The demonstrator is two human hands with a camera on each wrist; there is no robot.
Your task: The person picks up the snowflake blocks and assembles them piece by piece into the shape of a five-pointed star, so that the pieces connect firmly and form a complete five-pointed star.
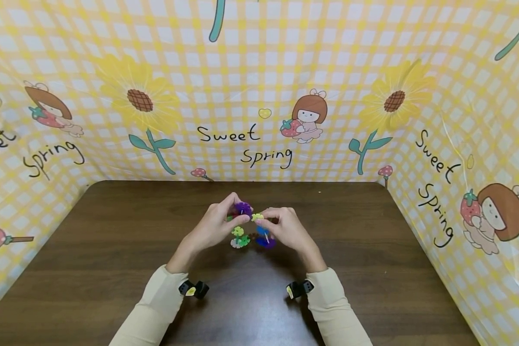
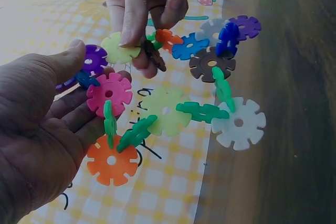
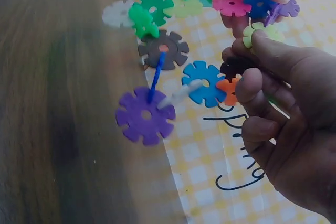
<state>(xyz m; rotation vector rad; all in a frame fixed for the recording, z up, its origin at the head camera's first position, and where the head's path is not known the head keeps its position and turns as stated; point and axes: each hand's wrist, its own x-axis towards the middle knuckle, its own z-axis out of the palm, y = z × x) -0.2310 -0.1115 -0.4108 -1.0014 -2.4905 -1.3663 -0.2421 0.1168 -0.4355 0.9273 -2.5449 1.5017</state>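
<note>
Above the table, both hands hold up a chain of slotted plastic snowflake discs. My left hand (image 1: 214, 222) pinches its purple disc (image 2: 95, 59) between thumb and fingers, beside a pink disc (image 2: 109, 95). A pale yellow disc (image 3: 257, 36) is pinched by my right hand (image 1: 289, 229), its edge right at the purple one. From there the chain hangs in a loop. It includes an orange disc (image 2: 112, 162), a white disc (image 2: 239, 123), a brown disc (image 3: 164, 50) and a blue disc (image 3: 201, 83), with green discs set crosswise between some. My right fingers partly hide a dark disc.
Beneath the hands lies a dark wood-grain table (image 1: 242, 307). A yellow checked cloth (image 1: 251, 62) with printed flowers and figures stands as walls at the back and both sides. Each wrist carries a small black camera (image 1: 193, 289).
</note>
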